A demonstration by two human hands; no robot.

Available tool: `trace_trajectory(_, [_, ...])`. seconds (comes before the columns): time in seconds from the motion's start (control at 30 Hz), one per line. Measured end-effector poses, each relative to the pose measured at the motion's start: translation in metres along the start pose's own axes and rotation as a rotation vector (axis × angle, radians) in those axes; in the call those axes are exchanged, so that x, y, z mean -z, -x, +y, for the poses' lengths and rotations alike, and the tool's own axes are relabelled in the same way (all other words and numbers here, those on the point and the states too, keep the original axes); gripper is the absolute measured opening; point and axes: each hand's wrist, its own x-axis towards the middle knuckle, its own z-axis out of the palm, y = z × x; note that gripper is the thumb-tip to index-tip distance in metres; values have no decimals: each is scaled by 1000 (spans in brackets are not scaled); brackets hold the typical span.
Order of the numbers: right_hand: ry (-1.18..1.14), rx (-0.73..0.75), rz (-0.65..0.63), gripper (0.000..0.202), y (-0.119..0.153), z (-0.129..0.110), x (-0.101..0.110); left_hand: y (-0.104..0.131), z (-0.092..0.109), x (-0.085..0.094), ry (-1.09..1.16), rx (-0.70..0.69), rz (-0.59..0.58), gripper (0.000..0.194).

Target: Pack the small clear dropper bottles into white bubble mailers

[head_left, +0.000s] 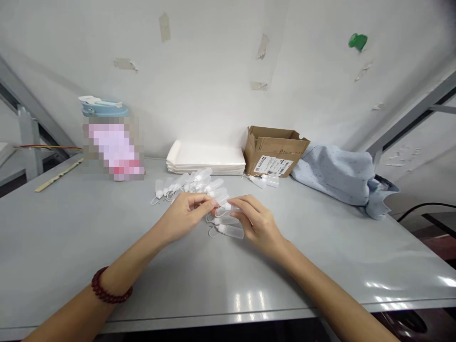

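My right hand [258,221] is closed in a pinch on a small clear plastic dropper bottle with a white cap [228,206]. Just left of that cap, the thumb and fingers of my left hand [188,213] are pressed together; what they grip is too small to make out. Beneath and between both hands lie two similar bottles, the nearer one [232,231] on its side with a thin white loop at its cap. Behind my left hand spreads a loose pile of several more such bottles [201,175], partly hidden by my fingers.
Against the wall stand a stack of white padded sheets or envelopes [210,161] and an open cardboard box [272,152]. Some bottles [265,180] lie before the box. A bluish cloth [331,173] is at right; a blue-lidded, blurred-out container [105,108] and a yellowish strip [60,175] are left.
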Motion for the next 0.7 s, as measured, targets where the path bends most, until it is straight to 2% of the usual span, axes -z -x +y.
trace_trajectory(0.1, [-4,-6,6,30,0,-2,1,2,1,0,-10,-29,-27,28])
trace_trajectory(0.27, [-7,-21,10,31,1,0,-1,3,-1,-2,-43,-36,-7,24])
trace_trajectory(0.47, [-40,-75,-1,28,3,-5,-2,4,2,-7,56,-33,-22,25])
trace_trajectory(0.6, [-74,-57,3,31,2,-15,6,12,12,-10,17,-142,17,25])
trace_trajectory(0.7, [-69,-41,4,33,1,-15,7,14,14,-13,-43,-196,50,23])
